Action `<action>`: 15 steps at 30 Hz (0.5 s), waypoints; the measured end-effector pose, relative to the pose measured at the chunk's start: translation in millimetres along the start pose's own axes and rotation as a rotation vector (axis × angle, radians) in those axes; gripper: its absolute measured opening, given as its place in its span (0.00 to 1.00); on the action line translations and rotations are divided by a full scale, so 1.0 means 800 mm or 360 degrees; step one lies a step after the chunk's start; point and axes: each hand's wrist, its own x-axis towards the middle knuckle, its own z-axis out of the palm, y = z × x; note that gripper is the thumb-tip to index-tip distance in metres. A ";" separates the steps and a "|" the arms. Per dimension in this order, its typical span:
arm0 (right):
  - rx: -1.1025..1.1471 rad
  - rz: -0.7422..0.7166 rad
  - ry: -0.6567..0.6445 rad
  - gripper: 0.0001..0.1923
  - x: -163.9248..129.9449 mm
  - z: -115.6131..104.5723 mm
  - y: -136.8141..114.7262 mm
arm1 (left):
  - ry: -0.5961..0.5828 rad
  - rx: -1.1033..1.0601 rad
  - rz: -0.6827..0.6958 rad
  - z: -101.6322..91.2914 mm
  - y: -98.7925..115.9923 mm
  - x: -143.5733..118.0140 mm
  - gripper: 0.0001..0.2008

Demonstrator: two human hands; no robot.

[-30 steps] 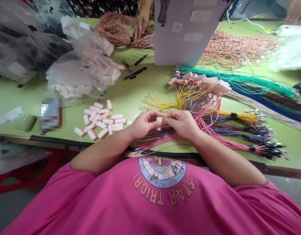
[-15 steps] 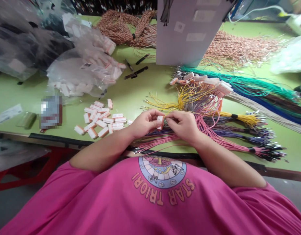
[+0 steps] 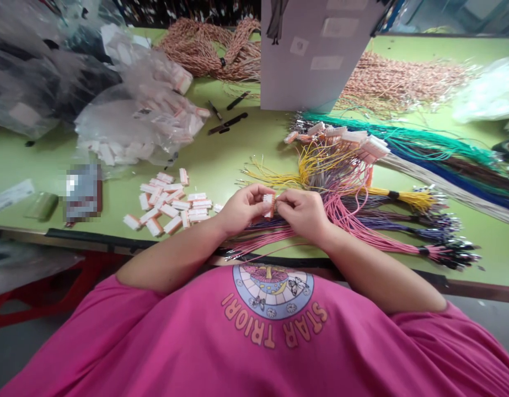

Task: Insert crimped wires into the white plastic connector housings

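Between the thumb and fingers of my left hand (image 3: 246, 209) is a small white and orange connector housing (image 3: 268, 205), held upright above the table edge. My right hand (image 3: 303, 212) is closed in a pinch right against the housing's right side. Its fingertips hold a thin wire, mostly hidden by the fingers. Beneath and beyond my hands lie pink wires (image 3: 345, 220) and yellow wires (image 3: 274, 175) with metal ends. Left of my left hand is a loose pile of the same connector housings (image 3: 171, 204). Several more housings (image 3: 353, 138) sit on the wires behind my right hand.
A clear plastic bag of housings (image 3: 126, 121) lies at the left, near black-handled tools (image 3: 229, 123). A grey box (image 3: 307, 60) stands at the back. Green wires (image 3: 428, 140) and twisted wire bundles (image 3: 204, 47) spread behind. A phone-like object (image 3: 84, 193) is at far left.
My right hand has shifted slightly left, with its fingertips closer to the connector housing. The left hand keeps its hold on it. The whole view has moved a little.
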 end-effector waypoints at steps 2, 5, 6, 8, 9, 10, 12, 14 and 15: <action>0.0035 0.0017 -0.0001 0.11 0.001 0.000 0.000 | -0.0001 0.0030 0.0013 -0.001 0.000 0.000 0.25; 0.0058 0.0079 -0.0047 0.11 0.003 -0.004 -0.001 | -0.0017 0.0091 0.0004 -0.002 0.000 0.000 0.24; 0.0057 0.0100 -0.0065 0.10 0.004 -0.006 -0.002 | -0.0028 0.0103 0.0001 -0.003 0.001 0.000 0.24; 0.0035 0.0118 -0.0091 0.10 0.005 -0.009 -0.002 | -0.0047 0.0112 -0.0001 -0.003 0.002 -0.001 0.24; 0.0021 0.0116 -0.0102 0.11 0.006 -0.010 -0.002 | -0.0050 0.0110 0.0002 -0.003 0.002 -0.001 0.24; 0.0006 0.0109 -0.0110 0.11 0.006 -0.011 -0.002 | -0.0049 0.0106 0.0009 -0.003 0.002 -0.001 0.23; -0.0016 0.0100 -0.0124 0.11 0.007 -0.012 -0.001 | -0.0047 0.0096 0.0022 -0.002 0.002 -0.001 0.23; -0.0025 0.0109 -0.0145 0.10 0.008 -0.012 -0.001 | -0.0057 0.0100 0.0022 -0.002 0.001 -0.001 0.23; -0.0026 0.0116 -0.0153 0.10 0.008 -0.011 0.000 | -0.0065 0.0106 0.0017 -0.002 0.000 -0.001 0.23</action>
